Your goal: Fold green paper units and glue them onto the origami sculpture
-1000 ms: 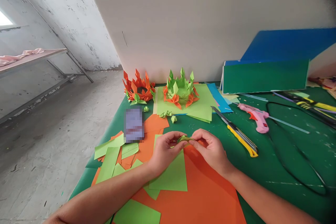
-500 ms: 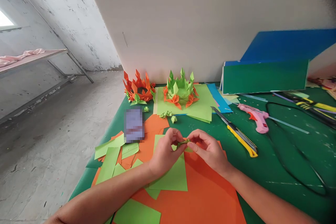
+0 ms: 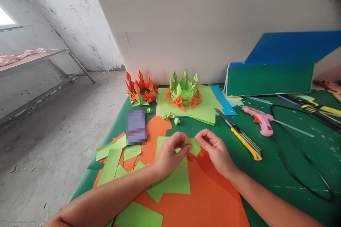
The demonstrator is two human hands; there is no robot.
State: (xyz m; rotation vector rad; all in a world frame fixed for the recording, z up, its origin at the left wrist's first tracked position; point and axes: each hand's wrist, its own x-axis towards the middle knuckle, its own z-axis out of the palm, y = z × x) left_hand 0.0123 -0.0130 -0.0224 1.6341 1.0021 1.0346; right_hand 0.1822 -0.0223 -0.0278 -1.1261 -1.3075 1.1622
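Observation:
A small folded piece of light green paper (image 3: 195,148) is held up between my hands, above the orange sheet. My left hand (image 3: 170,154) pinches its left side, and part of the paper is hidden behind the fingers. On the other side, the thumb and fingers of my right hand (image 3: 214,152) are closed at its upper right edge. Beneath my left hand lies a flat green sheet (image 3: 173,179), resting on the large orange sheet (image 3: 202,202). Several small crumpled-looking green paper pieces (image 3: 177,121) sit just beyond my hands.
An orange paper crown (image 3: 137,92) and a green paper crown (image 3: 179,90) stand at the back. To the right lie a yellow utility knife (image 3: 245,142) and a pink glue gun (image 3: 262,118) with its cord. A blurred purple object (image 3: 136,127) rests among paper scraps.
My right hand has shifted slightly right, away from my left. The green paper, narrow and bunched before, now shows a broad flat face between my hands.

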